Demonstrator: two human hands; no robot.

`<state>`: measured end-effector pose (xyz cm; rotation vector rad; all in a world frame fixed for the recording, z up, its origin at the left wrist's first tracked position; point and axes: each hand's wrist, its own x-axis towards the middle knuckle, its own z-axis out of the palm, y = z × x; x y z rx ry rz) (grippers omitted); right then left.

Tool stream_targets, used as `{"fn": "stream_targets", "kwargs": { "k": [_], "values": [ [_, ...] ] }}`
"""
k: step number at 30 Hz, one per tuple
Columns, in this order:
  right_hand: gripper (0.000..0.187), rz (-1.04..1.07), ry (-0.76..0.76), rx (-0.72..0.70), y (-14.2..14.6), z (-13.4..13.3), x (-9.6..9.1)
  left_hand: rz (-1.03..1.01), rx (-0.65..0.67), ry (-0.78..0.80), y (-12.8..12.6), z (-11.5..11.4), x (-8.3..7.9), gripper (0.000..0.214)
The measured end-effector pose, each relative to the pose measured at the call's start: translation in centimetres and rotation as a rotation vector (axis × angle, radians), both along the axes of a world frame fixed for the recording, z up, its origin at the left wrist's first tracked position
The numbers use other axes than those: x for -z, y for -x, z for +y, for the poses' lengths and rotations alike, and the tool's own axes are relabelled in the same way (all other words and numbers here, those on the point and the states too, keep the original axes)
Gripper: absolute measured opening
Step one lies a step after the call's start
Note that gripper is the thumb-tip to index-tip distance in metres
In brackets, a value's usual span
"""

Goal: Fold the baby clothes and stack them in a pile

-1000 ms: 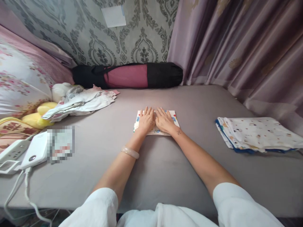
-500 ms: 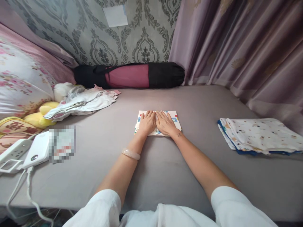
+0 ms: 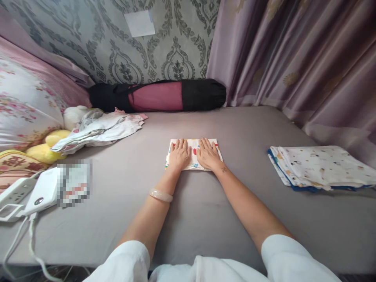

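A folded white cloth (image 3: pixel 193 158) with colourful prints lies flat on the grey sheet in front of me. My left hand (image 3: pixel 179 154) rests palm down on its left part, fingers stretched forward. On the right part lies my right hand (image 3: pixel 208 154), also flat with fingers extended. A strip of the cloth shows between the two hands; the rest of its middle is partly covered by them. A pale bangle (image 3: pixel 161 195) circles my left wrist.
Folded printed fabrics (image 3: pixel 323 166) lie at the right. Crumpled light clothes (image 3: pixel 102 131), a yellow plush (image 3: pixel 47 150), a power strip (image 3: pixel 19 194) and a white charger with cables (image 3: pixel 44 190) sit left. A black and pink rolled bag (image 3: pixel 157 96) lies along the wall.
My hands have slid apart, left hand to the left and right hand slightly right, uncovering more of the cloth's middle. The view has shifted slightly.
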<state>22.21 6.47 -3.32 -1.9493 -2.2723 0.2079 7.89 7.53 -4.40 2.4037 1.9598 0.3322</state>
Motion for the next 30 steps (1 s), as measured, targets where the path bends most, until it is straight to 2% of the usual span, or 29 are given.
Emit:
{"fn": "stream_targets", "kwargs": {
  "k": [9,16,22,30],
  "values": [
    [0.061,0.003,0.017,0.009,-0.1,0.0,-0.3,-0.062,-0.006,0.033,0.1,-0.2,-0.7,0.053],
    [0.061,-0.026,-0.048,0.139,-1.7,0.3,-0.4,-0.108,-0.113,-0.060,0.9,-0.2,-0.7,0.054],
    [0.063,-0.010,0.057,0.167,-1.9,0.5,0.0,-0.064,-0.125,0.093,1.5,0.3,-0.2,0.060],
    [0.062,0.007,0.082,0.170,-2.0,0.4,-0.5,-0.089,-0.129,0.077,1.7,-0.1,-0.7,0.058]
  ]
}}
